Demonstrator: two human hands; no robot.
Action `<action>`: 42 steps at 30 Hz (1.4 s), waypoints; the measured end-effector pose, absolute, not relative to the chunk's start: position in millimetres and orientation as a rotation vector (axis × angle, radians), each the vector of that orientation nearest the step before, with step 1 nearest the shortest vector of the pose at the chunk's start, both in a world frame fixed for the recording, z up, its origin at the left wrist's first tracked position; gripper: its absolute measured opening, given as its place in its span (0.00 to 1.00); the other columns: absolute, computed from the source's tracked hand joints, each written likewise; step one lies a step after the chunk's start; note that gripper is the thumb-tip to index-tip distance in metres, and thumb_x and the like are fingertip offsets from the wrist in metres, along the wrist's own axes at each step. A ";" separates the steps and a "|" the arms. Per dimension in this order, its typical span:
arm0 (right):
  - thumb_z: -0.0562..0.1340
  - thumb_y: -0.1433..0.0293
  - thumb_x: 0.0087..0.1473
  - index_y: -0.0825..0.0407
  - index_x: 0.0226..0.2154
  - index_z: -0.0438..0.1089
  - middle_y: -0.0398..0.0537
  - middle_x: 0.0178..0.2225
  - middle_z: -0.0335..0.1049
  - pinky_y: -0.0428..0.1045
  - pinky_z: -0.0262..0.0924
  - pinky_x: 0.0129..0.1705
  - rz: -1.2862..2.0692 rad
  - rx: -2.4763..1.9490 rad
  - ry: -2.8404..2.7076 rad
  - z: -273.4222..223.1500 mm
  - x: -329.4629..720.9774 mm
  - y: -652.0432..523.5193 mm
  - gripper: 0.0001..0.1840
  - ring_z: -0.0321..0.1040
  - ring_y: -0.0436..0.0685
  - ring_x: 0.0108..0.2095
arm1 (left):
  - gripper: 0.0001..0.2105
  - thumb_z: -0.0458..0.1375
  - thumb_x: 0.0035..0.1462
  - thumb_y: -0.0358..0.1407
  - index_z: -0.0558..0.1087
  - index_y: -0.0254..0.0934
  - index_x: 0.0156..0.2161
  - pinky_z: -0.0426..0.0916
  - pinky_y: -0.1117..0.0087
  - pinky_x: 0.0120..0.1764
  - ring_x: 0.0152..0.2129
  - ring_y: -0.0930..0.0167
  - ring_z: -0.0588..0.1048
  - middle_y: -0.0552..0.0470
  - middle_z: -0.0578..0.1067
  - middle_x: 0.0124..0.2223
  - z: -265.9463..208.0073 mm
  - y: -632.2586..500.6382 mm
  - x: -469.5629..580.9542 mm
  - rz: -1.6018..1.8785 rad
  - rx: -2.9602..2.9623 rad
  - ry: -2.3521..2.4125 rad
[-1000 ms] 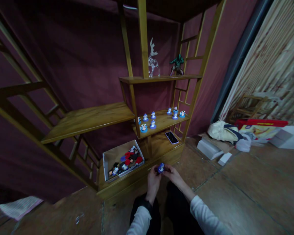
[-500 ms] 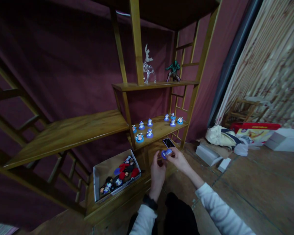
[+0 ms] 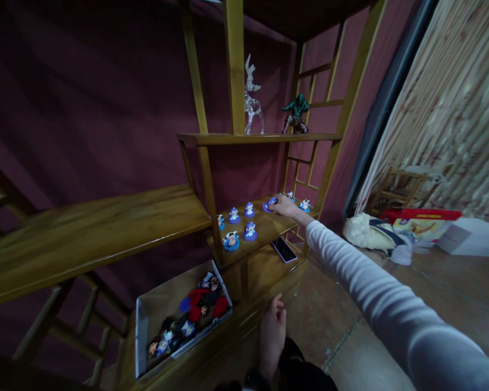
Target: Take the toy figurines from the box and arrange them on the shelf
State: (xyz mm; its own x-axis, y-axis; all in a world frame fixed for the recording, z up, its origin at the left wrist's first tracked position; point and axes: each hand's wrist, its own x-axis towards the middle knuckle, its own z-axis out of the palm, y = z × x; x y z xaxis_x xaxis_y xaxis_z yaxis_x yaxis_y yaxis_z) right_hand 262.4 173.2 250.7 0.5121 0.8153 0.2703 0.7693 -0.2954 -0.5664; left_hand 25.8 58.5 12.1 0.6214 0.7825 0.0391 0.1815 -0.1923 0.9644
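Note:
My right hand (image 3: 285,207) reaches onto the middle shelf, its fingers closed on a small figurine (image 3: 270,204) with a purple base. The figurine is tipped, and my fingers hide part of it. To its left stand several small figurines, among them a purple-based one (image 3: 250,232) and a blue-based one (image 3: 231,240). Another blue-based figurine (image 3: 305,205) is to the right of the hand. My left hand (image 3: 273,331) hangs low before the bottom shelf, fingers loosely bent and holding nothing.
An open box (image 3: 150,307) of jumbled figurines sits on the lower shelf at left. A phone (image 3: 284,250) lies under the middle shelf. Overhead, a shelf bears a clear deer figure (image 3: 253,106) and a green-hooded figure (image 3: 296,114). Bags and boxes lie on the floor at right.
The two hands held the purple-based figurine together in front of the shelf. Now my right hand has carried it forward onto the shelf, and my left hand has let go and dropped lower.

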 end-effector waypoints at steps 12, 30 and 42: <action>0.63 0.66 0.45 0.58 0.38 0.69 0.60 0.39 0.72 0.45 0.55 0.30 -0.023 -2.469 -1.413 242.8 274.6 228.4 0.17 0.69 0.59 0.37 | 0.15 0.49 0.54 0.33 0.71 0.37 0.46 0.67 0.69 0.40 0.34 0.69 0.74 0.46 0.76 0.38 -0.9 72.1 34.4 0.636 1.663 0.720; 0.59 0.66 0.50 0.55 0.36 0.66 0.52 0.34 0.72 0.44 0.57 0.33 -0.109 -2.229 -1.338 208.4 285.4 228.7 0.12 0.66 0.53 0.32 | 0.13 0.51 0.53 0.34 0.74 0.37 0.41 0.67 0.66 0.43 0.37 0.67 0.75 0.46 0.77 0.40 10.1 75.9 28.3 0.632 1.663 0.736; 0.60 0.65 0.49 0.55 0.38 0.66 0.51 0.35 0.70 0.46 0.57 0.38 -0.138 -2.199 -1.298 204.5 279.8 227.9 0.14 0.65 0.53 0.34 | 0.11 0.52 0.51 0.32 0.74 0.37 0.38 0.66 0.65 0.44 0.38 0.66 0.74 0.46 0.77 0.40 8.4 77.4 25.4 0.668 1.624 0.739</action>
